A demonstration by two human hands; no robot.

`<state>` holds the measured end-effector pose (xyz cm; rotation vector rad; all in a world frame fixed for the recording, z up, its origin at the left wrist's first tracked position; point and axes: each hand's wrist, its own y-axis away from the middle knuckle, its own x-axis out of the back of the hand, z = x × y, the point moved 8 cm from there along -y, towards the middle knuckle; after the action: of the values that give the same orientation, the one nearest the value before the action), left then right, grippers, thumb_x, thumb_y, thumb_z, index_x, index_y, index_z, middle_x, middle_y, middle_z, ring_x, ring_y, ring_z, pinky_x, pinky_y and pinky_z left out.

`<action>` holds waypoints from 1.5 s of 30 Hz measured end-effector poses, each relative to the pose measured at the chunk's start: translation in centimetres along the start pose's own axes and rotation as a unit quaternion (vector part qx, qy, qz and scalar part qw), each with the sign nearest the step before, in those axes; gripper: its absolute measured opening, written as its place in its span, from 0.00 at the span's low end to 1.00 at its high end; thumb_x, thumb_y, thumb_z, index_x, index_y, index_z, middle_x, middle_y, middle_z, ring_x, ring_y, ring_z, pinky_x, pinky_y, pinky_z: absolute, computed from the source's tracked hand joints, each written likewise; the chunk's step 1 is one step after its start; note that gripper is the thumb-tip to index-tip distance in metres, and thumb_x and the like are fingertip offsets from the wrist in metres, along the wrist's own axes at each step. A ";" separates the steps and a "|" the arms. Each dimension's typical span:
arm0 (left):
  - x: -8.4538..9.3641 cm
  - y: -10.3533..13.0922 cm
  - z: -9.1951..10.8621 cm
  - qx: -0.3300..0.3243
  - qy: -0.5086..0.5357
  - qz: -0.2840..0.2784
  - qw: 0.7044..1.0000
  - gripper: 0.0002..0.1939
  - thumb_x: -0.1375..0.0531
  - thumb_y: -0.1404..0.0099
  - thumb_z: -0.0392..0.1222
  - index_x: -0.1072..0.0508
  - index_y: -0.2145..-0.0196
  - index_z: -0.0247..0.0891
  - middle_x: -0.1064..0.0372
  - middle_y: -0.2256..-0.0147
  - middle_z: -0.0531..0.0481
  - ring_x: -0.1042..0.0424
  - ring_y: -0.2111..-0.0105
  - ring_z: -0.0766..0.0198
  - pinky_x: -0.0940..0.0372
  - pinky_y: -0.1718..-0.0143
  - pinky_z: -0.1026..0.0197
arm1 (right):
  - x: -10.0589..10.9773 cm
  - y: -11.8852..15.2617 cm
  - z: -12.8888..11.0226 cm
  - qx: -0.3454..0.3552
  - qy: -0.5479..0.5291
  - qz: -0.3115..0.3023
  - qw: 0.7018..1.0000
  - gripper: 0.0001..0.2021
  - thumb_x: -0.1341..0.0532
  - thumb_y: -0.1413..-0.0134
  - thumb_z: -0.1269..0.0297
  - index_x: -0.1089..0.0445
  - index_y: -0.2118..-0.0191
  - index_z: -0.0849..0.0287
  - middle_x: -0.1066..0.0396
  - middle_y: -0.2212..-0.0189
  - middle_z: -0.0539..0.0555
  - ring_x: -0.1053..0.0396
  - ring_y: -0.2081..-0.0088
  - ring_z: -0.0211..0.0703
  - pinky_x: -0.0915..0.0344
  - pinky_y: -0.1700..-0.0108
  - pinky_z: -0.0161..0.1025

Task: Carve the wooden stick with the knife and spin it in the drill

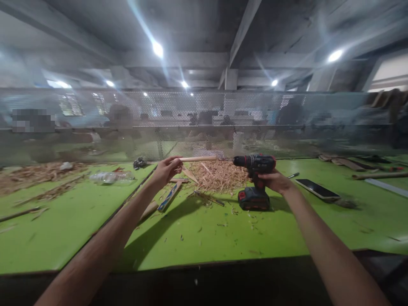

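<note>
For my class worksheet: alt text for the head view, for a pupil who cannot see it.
A person's right hand holds a cordless drill pointed toward a wooden rod in the left hand. Wood shavings lie heaped on the green table, with a phone on the right.

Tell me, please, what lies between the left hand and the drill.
In the head view, a wooden rod runs from the left hand toward the drill; wood shavings appear below.
</note>
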<state>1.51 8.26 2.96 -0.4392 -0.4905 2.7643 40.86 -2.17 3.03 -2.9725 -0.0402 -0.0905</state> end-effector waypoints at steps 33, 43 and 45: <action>-0.7 0.2 -1.9 -0.011 0.012 0.002 1.000 0.16 0.31 0.42 0.42 0.24 0.57 0.32 0.28 0.71 0.49 0.31 0.74 0.71 0.34 0.74 0.70 | -1.8 -1.3 2.3 0.046 -0.009 -0.086 0.995 0.15 0.29 0.62 0.63 0.28 0.66 0.62 0.32 0.75 0.51 0.39 0.77 0.35 0.45 0.75 0.36; -0.7 0.1 -2.2 -0.011 0.021 -0.005 1.000 0.14 0.32 0.41 0.42 0.23 0.58 0.34 0.28 0.70 0.48 0.30 0.74 0.71 0.33 0.73 0.70 | -1.6 -1.2 2.3 0.054 -0.003 -0.074 0.996 0.14 0.30 0.61 0.64 0.28 0.65 0.63 0.32 0.75 0.52 0.40 0.77 0.35 0.47 0.75 0.37; -0.6 0.0 -2.1 -0.015 0.027 -0.002 1.000 0.14 0.32 0.41 0.42 0.23 0.58 0.34 0.29 0.71 0.48 0.31 0.75 0.71 0.34 0.74 0.70 | -1.6 -1.3 2.2 0.059 0.001 -0.078 0.995 0.16 0.30 0.62 0.64 0.28 0.63 0.62 0.31 0.74 0.52 0.40 0.77 0.34 0.47 0.75 0.36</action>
<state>2.81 8.62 1.20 -0.5176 -0.5190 2.7372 39.35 -0.56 0.94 -2.8465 -0.2678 -0.1062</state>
